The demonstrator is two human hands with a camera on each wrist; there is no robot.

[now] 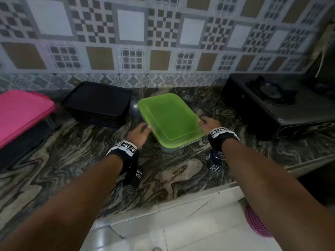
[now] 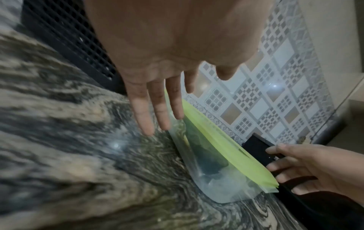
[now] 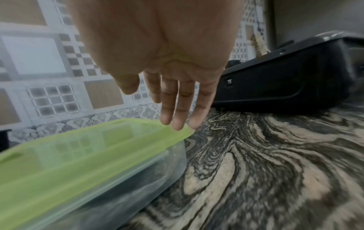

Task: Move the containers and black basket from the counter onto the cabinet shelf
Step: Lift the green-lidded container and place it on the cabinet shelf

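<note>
A clear container with a green lid [image 1: 170, 120] [image 2: 214, 149] [image 3: 78, 155] rests on the marbled counter [image 1: 163, 171]. My left hand [image 1: 146, 128] [image 2: 157, 121] is at its left side, fingers straight, tips by the lid's edge. At the right side my right hand [image 1: 202, 122] [image 3: 177, 123] [image 2: 285, 169] has straight fingers, tips at the lid's rim. Neither hand grips it. The black basket [image 1: 97, 104] [image 2: 65, 31] sits behind and to the left against the wall. A pink-lidded container [image 1: 21, 113] stands at the far left.
A black gas stove [image 1: 282, 105] [image 3: 285, 74] stands on the counter right of the green-lidded container. The patterned tile wall [image 1: 163, 42] closes the back. Below the counter's front edge are white floor tiles and a pink mesh basket [image 1: 257, 223].
</note>
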